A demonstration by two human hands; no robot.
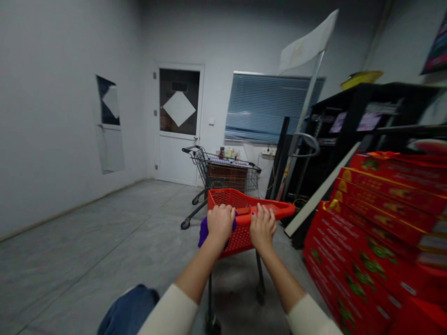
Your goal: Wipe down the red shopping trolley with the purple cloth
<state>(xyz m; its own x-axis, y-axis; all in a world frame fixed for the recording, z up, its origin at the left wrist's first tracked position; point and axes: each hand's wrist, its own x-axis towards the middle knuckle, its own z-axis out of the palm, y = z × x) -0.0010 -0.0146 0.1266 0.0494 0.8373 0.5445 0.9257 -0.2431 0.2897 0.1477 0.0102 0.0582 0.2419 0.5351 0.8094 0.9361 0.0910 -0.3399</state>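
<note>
A small red plastic shopping cart [240, 201] stands right in front of me on the grey floor. My left hand [220, 222] is closed around a purple cloth [203, 232] pressed against the left end of the cart's orange handle [275, 211]. My right hand [262, 226] rests closed over the same handle, just right of the left hand. Both forearms wear cream sleeves. My knee in blue jeans [130, 311] shows at the bottom.
A grey metal shopping cart [223, 174] with goods stands behind, by a white door [179, 123]. Stacked red fruit boxes [377, 218] fill the right side. Black shelving [363, 121], a leaning white board [321, 190] and a window blind [268, 107] lie beyond.
</note>
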